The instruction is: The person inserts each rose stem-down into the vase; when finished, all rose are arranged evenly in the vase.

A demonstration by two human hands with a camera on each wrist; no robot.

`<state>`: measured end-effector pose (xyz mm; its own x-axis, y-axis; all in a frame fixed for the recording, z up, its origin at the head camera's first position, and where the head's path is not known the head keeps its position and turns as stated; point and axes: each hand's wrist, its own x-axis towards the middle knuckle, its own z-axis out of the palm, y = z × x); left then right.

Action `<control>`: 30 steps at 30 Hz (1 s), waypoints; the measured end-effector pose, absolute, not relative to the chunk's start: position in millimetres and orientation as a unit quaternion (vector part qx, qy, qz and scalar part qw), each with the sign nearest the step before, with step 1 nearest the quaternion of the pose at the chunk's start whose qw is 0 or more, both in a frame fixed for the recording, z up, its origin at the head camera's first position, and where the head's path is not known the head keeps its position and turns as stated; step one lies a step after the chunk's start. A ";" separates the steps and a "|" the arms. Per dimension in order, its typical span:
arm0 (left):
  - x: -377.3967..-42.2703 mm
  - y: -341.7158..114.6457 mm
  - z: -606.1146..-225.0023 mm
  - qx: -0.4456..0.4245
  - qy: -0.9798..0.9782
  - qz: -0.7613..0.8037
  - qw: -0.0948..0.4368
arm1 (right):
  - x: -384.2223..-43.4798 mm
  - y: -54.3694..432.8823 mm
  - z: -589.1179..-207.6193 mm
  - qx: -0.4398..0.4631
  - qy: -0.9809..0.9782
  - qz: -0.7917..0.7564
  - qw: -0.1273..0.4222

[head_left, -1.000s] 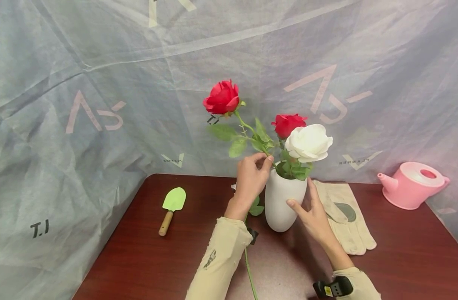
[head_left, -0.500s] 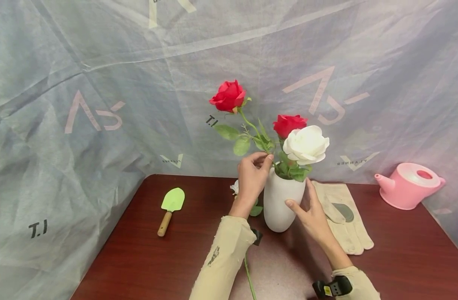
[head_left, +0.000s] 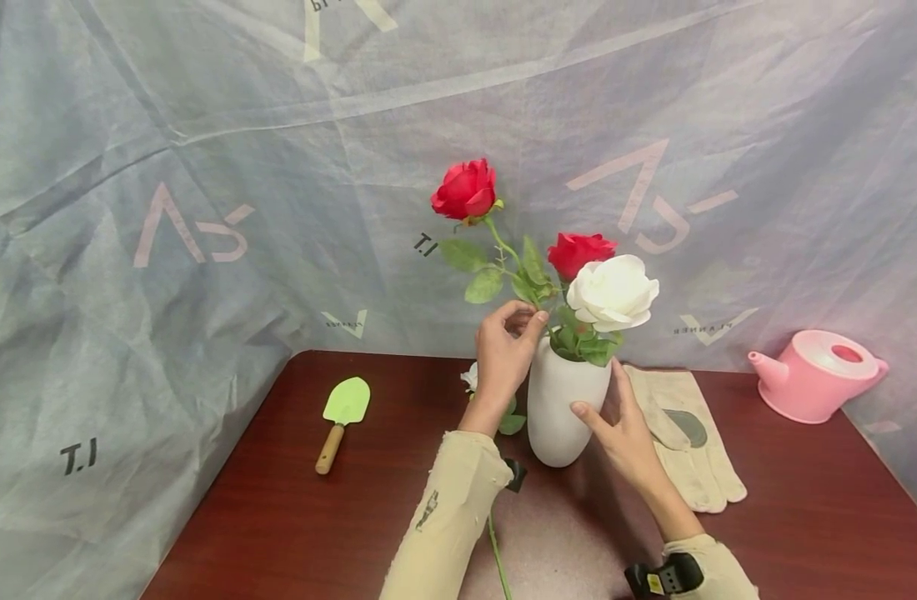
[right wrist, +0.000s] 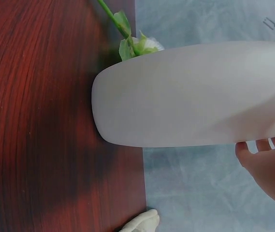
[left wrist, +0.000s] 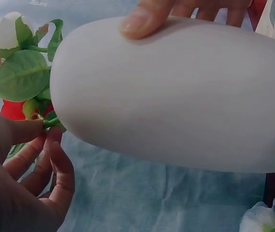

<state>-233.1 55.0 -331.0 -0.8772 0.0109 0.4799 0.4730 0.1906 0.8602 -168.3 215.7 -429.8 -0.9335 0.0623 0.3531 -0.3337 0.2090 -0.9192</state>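
A white vase (head_left: 567, 412) stands upright on the table, holding a red rose (head_left: 578, 254) and a white rose (head_left: 613, 292). At its left rim my left hand (head_left: 503, 358) pinches the stem of another red rose (head_left: 466, 190), whose bloom leans up and left. The left wrist view shows thumb and fingers meeting on the green stem (left wrist: 51, 122) at the vase mouth. My right hand (head_left: 627, 429) grips the vase's right side, thumb in front and fingers partly hidden behind. The stem's lower end is hidden, apparently inside the vase.
Another white rose (head_left: 469, 377) lies on the table, partly behind my left arm, its stem (head_left: 498, 554) running toward the front. A green trowel (head_left: 343, 417) lies left. Cream gloves (head_left: 691, 442) lie right of the vase, and a pink watering can (head_left: 814, 379) stands far right.
The pinched red rose's bloom has swung right and slightly more upright. My left hand has barely shifted, still on the stem; the right hand stays on the vase.
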 end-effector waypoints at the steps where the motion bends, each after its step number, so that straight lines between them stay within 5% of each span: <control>1: -233.3 54.9 -330.4 -0.162 -0.749 -0.615 0.187 | -168.8 215.8 -430.3 0.091 -0.759 0.625 0.161; 23: -224.1 59.1 -333.3 -0.156 -0.807 -0.557 0.116 | -169.1 216.3 -431.2 0.092 -0.760 0.624 0.157; 30: -223.2 60.5 -337.5 -0.141 -0.779 -0.591 0.153 | -169.5 215.8 -431.7 0.095 -0.761 0.622 0.158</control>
<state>-223.2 60.5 -337.5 -0.9131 0.0385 0.4059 0.4013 0.2618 0.8778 -169.5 215.8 -431.7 -0.9321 0.0521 0.3586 -0.3410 0.2079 -0.9168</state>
